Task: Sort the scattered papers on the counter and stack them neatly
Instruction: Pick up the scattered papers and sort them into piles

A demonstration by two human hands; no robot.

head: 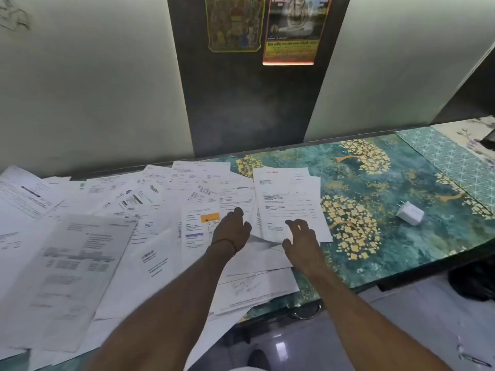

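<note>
Many printed white papers (112, 231) lie scattered and overlapping across the left half of the counter (375, 199). A small pile of two or three sheets (288, 199) sits at the right edge of the spread. My right hand (301, 241) rests on the near edge of that pile with fingers spread. My left hand (233, 228) lies beside it on the neighbouring sheets, fingers relaxed, one fingertip touching a sheet. A sheet with an orange label (199, 223) lies just left of my left hand.
A white charger plug (409, 212) sits on the teal floral counter cover to the right of the papers. Posters (292, 30) hang on the dark wall panel behind. Some sheets overhang the counter's near edge (267, 314). A black bag (474, 283) lies below the counter at right.
</note>
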